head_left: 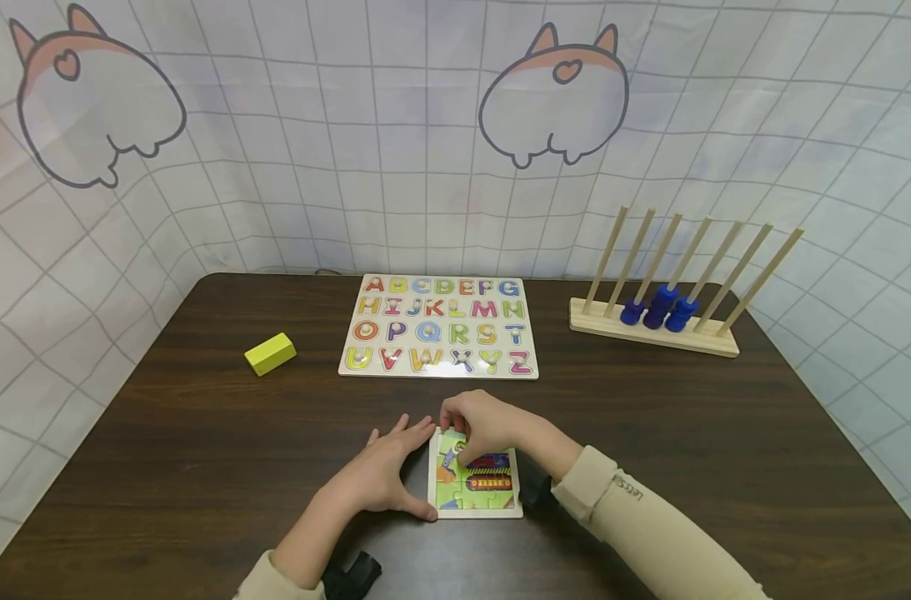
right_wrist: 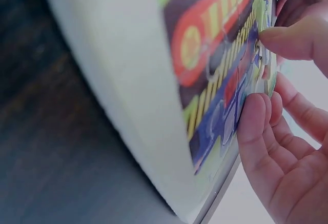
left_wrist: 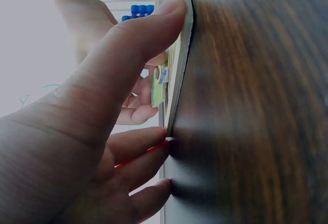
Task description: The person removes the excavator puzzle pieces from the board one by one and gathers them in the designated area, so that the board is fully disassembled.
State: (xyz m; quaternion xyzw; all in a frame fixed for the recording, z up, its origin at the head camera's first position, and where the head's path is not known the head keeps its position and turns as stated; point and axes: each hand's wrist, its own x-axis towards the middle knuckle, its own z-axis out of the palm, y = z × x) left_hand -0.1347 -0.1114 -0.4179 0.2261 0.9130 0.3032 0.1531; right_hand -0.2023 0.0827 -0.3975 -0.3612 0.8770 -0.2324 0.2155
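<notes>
A small jigsaw puzzle in a white frame (head_left: pixel 473 513) lies near the front of the table, its picture showing a red and blue tracked vehicle on green. Over its upper left part, my right hand (head_left: pixel 488 421) pinches a green puzzle piece (left_wrist: pixel 158 90) between thumb and fingers. The piece stands tilted up from the board in the left wrist view. My left hand (head_left: pixel 372 475) is spread along the frame's left side, with the thumb (left_wrist: pixel 171 14) on the lower corner and the fingertips by the upper one. In the head view my right fingers mostly hide the piece.
Behind the puzzle lies an alphabet board (head_left: pixel 440 327) with knobbed letters. A yellow block (head_left: pixel 271 354) is to the left. At the back right stands a wooden peg rack (head_left: pixel 653 332) with blue beads on several rods. A white gridded cloth (head_left: pixel 395 167) hangs behind the table.
</notes>
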